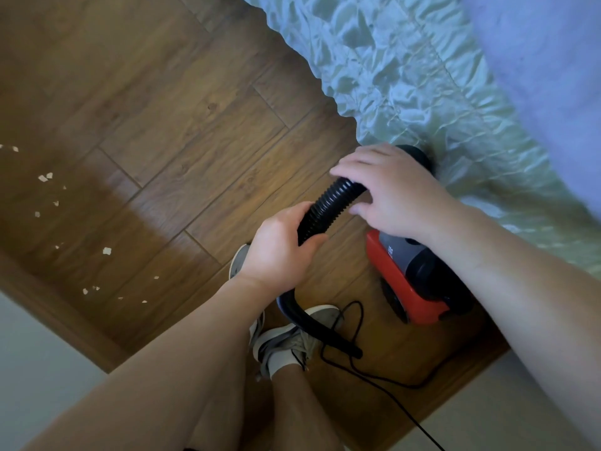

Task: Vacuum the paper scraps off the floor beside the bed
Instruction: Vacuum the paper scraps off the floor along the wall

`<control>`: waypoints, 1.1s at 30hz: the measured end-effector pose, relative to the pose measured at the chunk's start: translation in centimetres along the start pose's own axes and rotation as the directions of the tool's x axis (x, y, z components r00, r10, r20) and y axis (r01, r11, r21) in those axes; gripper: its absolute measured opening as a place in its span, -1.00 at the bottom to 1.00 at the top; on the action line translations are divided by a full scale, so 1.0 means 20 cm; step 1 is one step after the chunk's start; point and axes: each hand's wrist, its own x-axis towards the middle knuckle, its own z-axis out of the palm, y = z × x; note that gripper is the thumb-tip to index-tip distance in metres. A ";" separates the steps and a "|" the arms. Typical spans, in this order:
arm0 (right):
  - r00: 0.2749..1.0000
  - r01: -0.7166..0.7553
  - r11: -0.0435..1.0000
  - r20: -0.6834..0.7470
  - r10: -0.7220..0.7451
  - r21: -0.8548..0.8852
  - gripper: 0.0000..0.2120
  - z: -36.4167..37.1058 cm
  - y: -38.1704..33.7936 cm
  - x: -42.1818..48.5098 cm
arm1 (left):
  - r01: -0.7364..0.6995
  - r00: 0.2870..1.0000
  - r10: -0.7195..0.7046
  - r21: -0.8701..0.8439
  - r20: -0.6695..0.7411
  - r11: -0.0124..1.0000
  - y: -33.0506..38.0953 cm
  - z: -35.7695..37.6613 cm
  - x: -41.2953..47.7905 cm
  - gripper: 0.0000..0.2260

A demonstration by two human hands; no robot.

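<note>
A red and grey vacuum cleaner (413,278) stands on the wooden floor (182,131) beside the bed (422,76). Its black ribbed hose (328,203) rises from the body. My left hand (279,249) grips the hose low down. My right hand (390,190) curls over the hose higher up, near where it bends toward the vacuum. A black curved tube end (312,327) hangs below my left hand. Several small paper scraps (45,177) lie scattered on the floor at the left, apart from the vacuum.
A quilted pale blue bedspread (406,92) hangs down to the floor at the right. The black power cord (357,369) loops across the floor by my shoes (292,343). A wooden baseboard and a pale wall (32,369) run along the lower left.
</note>
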 end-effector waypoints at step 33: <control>0.997 -0.014 0.999 -0.079 0.012 -0.031 -0.59 -0.15 -0.27 0.18 | -0.108 0.987 0.106 -0.008 -0.121 0.994 0.00 -0.32 0.04 -0.64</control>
